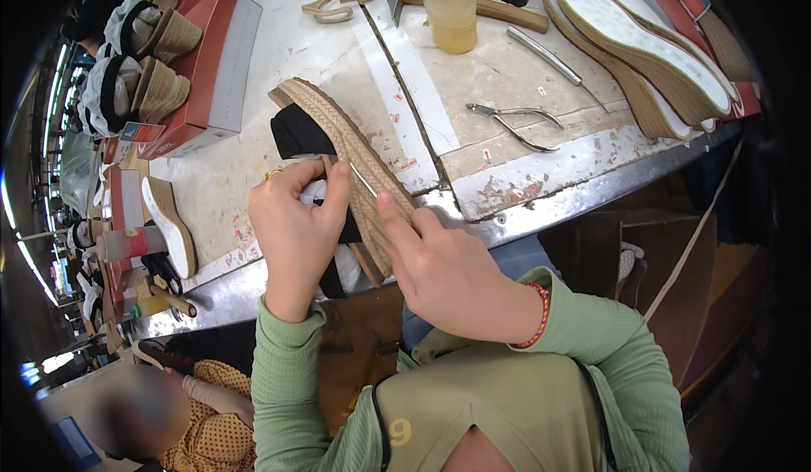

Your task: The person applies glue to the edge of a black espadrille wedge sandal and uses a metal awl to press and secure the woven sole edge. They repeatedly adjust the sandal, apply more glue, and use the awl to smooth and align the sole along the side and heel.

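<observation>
A sandal with a braided jute wedge sole [346,130] and black straps [302,134] lies on its side at the table's front edge. My left hand [296,218] is closed, thumb and forefinger pinching the sandal near the sole's edge. White stuffing shows under these fingers. My right hand [448,269] is closed round a thin shiny metal tool [363,180], its handle hidden in the fist. The tool lies against the braided side, its tip close to my left thumb. Whether the tip goes into the jute I cannot tell.
Nippers [515,123], an awl [545,55], a pink-capped bottle [450,16] and a hammer [473,5] lie beyond. Wedge soles [634,41] sit at right. A red box [207,66] with finished sandals [160,75] stands left. A co-worker [203,413] sits at lower left.
</observation>
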A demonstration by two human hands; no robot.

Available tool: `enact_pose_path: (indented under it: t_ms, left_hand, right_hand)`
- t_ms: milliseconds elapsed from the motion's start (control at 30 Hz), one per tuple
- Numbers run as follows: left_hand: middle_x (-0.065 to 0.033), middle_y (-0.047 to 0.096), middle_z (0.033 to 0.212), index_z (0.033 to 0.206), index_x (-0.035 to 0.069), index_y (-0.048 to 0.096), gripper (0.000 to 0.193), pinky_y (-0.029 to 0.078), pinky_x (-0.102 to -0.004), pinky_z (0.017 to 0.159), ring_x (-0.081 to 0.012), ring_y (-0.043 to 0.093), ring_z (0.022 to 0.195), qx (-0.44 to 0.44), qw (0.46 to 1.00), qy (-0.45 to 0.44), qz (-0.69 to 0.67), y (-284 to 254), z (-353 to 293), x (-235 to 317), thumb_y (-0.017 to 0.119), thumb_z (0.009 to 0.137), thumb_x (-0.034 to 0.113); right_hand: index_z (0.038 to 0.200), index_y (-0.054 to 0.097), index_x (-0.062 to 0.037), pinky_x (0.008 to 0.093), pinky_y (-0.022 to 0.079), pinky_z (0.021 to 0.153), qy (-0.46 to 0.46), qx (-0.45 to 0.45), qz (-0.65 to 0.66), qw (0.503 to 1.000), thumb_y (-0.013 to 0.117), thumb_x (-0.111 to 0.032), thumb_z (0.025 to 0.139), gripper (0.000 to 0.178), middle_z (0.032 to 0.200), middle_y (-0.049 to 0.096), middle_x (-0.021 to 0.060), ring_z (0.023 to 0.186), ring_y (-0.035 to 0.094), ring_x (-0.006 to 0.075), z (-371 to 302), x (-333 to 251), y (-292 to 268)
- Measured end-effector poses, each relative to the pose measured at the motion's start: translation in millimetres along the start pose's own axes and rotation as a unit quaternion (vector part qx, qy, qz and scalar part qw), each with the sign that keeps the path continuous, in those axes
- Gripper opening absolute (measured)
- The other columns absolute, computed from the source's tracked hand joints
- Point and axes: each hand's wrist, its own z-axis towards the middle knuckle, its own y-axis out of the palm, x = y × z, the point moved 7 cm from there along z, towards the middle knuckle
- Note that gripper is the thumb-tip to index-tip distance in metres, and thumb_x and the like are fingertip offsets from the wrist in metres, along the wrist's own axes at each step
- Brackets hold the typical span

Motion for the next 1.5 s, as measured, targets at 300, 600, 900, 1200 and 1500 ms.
enact_pose_path:
  t_ms: [300, 600, 900, 1200, 1500]
  left_hand:
    - [-0.0201, 0.068, 0.069, 0.084, -0.006, 0.073, 0.027, 0.051, -0.0341, 0.060, -0.0311, 0.069, 0.061, 0.006, 1.000, 0.001, -0.013, 0.5, -1.4, -5.6, 0.074, 0.082, 0.021]
    - [-0.0135, 0.065, 0.063, 0.081, -0.006, 0.071, 0.028, 0.045, -0.0299, 0.055, -0.0163, 0.057, 0.056, 0.012, 1.000, -0.010, -0.013, -0.1, -1.7, -1.0, 0.075, 0.083, 0.022]
    - [-0.0184, 0.064, 0.063, 0.073, -0.002, 0.072, 0.029, 0.049, -0.0376, 0.056, -0.0358, 0.064, 0.057, 0.027, 1.000, -0.001, -0.005, 1.5, -3.1, -5.0, 0.076, 0.080, 0.026]
    - [-0.0167, 0.072, 0.075, 0.081, 0.000, 0.076, 0.031, 0.053, -0.0401, 0.070, -0.0335, 0.069, 0.069, 0.037, 0.999, 0.001, 0.007, -11.2, -4.7, 0.2, 0.075, 0.080, 0.030]
    - [-0.0150, 0.071, 0.077, 0.084, -0.005, 0.069, 0.021, 0.050, -0.0339, 0.073, -0.0245, 0.069, 0.074, 0.194, 0.975, 0.027, -0.105, -97.9, -32.2, -1.9, 0.066, 0.089, 0.016]
  right_hand:
    - [0.134, 0.052, 0.0074, 0.0402, 0.051, 0.069, -0.018, 0.059, 0.122, 0.991, 0.060, -0.005, 0.092, 0.045, 0.091, 0.063, 0.0228, 0.073, 0.063, 0.0338, -15.5, 17.1, -29.3]
    - [0.135, 0.053, 0.0075, 0.0367, 0.050, 0.073, -0.064, 0.081, 0.212, 0.972, 0.059, -0.007, 0.095, 0.042, 0.098, 0.067, 0.0258, 0.077, 0.064, 0.0298, 8.7, 24.9, -33.0]
    - [0.126, 0.053, 0.0142, 0.0483, 0.050, 0.073, -0.100, 0.073, 0.198, 0.972, 0.056, -0.008, 0.093, 0.040, 0.087, 0.064, 0.0299, 0.079, 0.063, 0.0449, 24.9, 12.7, -34.9]
    - [0.133, 0.057, 0.0037, 0.0330, 0.044, 0.060, -0.038, 0.003, 0.191, 0.981, 0.066, -0.013, 0.092, 0.045, 0.072, 0.060, 0.0095, 0.059, 0.050, 0.0142, -0.9, 44.7, -57.9]
    - [0.146, 0.044, -0.0019, 0.0217, 0.044, 0.051, -0.010, 0.096, 0.341, 0.935, 0.068, -0.005, 0.091, 0.060, 0.081, 0.057, -0.0005, 0.058, 0.053, 0.0054, 19.4, 107.8, -52.9]
